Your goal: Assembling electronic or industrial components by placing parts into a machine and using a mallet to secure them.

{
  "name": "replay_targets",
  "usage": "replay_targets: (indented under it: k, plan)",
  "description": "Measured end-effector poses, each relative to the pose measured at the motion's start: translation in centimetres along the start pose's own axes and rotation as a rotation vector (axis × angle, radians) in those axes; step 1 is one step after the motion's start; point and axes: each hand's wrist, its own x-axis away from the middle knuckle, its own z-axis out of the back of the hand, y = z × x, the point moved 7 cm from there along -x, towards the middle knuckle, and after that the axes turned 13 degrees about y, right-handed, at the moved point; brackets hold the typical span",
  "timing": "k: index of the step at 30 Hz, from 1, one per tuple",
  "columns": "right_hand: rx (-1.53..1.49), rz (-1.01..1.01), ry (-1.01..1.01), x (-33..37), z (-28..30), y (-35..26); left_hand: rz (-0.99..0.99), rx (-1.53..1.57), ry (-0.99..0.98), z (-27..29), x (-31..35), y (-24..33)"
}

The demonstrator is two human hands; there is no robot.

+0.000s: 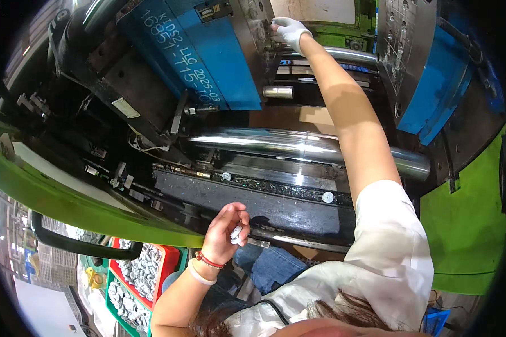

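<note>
My right hand [289, 32], in a white glove, reaches far forward between two mold halves of a molding machine. Its fingertips are closed against the metal face of the left mold half [256, 33]; what they pinch, if anything, is too small to name. The right mold half [402, 50] stands apart, its metal face pocked with cavities and holes. Nearer to me, my bare left hand [222, 236] is curled round small pale grey plastic parts [236, 234], held above the machine's lower ledge. A red bracelet and a pale band circle that wrist.
Thick steel tie bars [264, 141] cross beneath my right arm. Loose round plastic pieces [328, 197] lie on the dark ledge. A green machine door [90, 205] with a black handle [84, 241] borders the left. Red [167, 264] and green [114, 306] bins hold many grey parts.
</note>
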Motion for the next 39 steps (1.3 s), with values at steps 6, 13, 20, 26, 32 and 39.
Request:
replay_targets:
  k: [6, 13, 20, 26, 32, 39]
  plan:
    - [0.146, 0.046, 0.035, -1.5, 0.1, 0.0, 0.009, -0.001, -0.009, -0.1, 0.0, -0.3]
    - [0.368, 0.153, 0.211, -2.0, -0.4, 0.3, 0.002, -0.01, -0.009, 0.0, -0.3, -0.4]
    - [0.599, 0.226, 0.344, -0.9, 0.3, -1.8, -0.002, -0.027, -0.017, -0.3, -0.4, -0.3]
    - [0.804, 0.417, 0.081, 2.7, -0.2, -1.2, -0.027, -0.004, -0.042, -0.5, -0.1, -0.4]
    - [0.581, 0.457, 0.095, 12.1, 1.6, -9.1, -0.074, 0.084, -0.008, -0.4, -0.6, 0.0]
    - [0.622, 0.305, -1.14, 37.5, -8.6, -10.2, -0.157, 0.212, 0.138, 0.9, -1.1, 1.6]
